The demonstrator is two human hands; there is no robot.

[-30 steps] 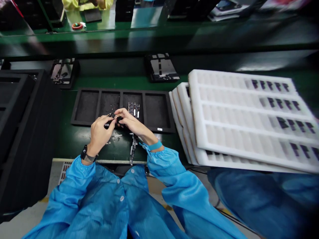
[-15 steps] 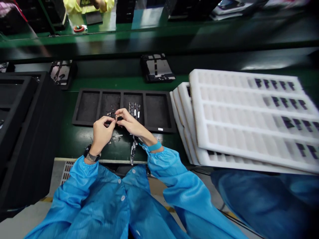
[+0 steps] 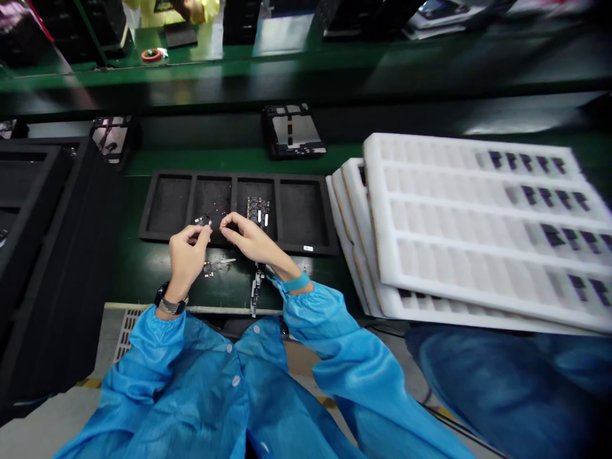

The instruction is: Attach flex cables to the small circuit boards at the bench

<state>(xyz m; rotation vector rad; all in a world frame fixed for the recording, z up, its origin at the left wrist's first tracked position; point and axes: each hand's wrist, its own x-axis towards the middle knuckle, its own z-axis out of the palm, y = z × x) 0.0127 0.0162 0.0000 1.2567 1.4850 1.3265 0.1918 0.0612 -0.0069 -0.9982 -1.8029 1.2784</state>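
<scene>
My left hand [image 3: 189, 250] pinches a small circuit board [image 3: 203, 220] above the near edge of the black foam tray [image 3: 165, 236]. Just to its right, my right hand [image 3: 247, 237] has thumb and fingertips drawn together over the tray; whatever may be between them is too small to make out. In the tray's third compartment lies a group of circuit boards [image 3: 258, 209], partly behind my right hand. Tiny loose bits are scattered in the second compartment. On the green bench by my left wrist rest another small board [image 3: 208, 269] and a thin pale strip [image 3: 227, 261].
White foam trays [image 3: 459, 255] holding dark parts are stacked at right. Black foam trays [image 3: 57, 255] rise at left. A strip of parts [image 3: 257, 292] lies at the bench's front edge. Dark blocks [image 3: 294, 132] stand behind the tray. A co-worker's yellow sleeve [image 3: 143, 13] shows across.
My hands have moved apart, the left one going left with the circuit board. The dark piece seen at my right fingertips is no longer visible. The blocks behind have shifted slightly left.
</scene>
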